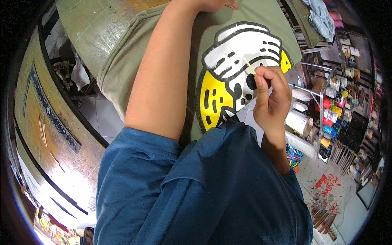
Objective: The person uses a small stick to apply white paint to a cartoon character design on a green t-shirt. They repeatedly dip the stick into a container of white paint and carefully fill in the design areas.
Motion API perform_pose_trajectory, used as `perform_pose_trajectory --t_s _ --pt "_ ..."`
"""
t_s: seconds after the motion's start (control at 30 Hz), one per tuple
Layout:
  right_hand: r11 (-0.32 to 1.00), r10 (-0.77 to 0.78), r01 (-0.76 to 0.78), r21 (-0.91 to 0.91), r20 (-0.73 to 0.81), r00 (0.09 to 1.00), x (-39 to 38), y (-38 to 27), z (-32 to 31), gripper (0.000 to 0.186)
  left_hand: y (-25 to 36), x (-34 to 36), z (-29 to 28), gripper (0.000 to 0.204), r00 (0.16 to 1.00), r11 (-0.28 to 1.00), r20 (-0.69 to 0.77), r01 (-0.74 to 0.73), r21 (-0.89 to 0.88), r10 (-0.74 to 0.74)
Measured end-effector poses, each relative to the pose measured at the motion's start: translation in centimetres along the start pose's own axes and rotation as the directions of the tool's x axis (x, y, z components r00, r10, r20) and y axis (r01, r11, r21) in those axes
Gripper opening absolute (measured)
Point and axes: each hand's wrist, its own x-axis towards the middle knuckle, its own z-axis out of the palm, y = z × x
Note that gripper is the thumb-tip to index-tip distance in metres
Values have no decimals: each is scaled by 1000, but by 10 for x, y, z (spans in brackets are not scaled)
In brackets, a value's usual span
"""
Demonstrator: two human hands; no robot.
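Note:
An olive-green garment (pixel 241 12) is spread over a worn board, bearing a large cartoon print (pixel 210 92) in white and yellow with thick black outlines. My right hand (pixel 272 92) is closed in a pinch on a thin wooden stick (pixel 250 65), its far end over the white part of the print. Whether the tip touches the print I cannot tell. My left forearm reaches across the garment. At the top edge my left hand (pixel 212 4) rests on the cloth, partly cut off, with a finger stretched out and nothing visible in it.
To the left stands a second stained board (pixel 53 122) with a dark ruler-like strip (pixel 53 110) and several thin sticks (pixel 43 130). On the right, a metal rack (pixel 322 98) holds paint bottles and a white tub (pixel 299 122). Blue cloth (pixel 320 20) hangs at the top right.

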Motion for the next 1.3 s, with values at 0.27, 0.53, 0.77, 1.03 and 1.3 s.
perform_pose_trajectory --t_s 0.27,0.53,0.77,1.03,1.3 --pt "1000 -26 26 -1 1 1000 -19 -1 -6 16 0 1 -2 31 999 999 7 33 7 -33" --pt "998 57 -57 18 -12 998 -34 -5 1 16 6 -4 -5 28 999 998 21 34 -54 -33" --pt "997 -78 79 24 -27 997 -38 -2 9 22 0 2 -1 25 996 988 61 67 -140 -59" --pt "999 -4 0 -40 -97 995 -37 2 -1 22 3 1 -1 22 997 992 47 59 -109 -54" --pt "999 16 -21 -44 -126 992 -35 18 -2 26 16 -6 -7 21 998 994 23 67 -81 -66"
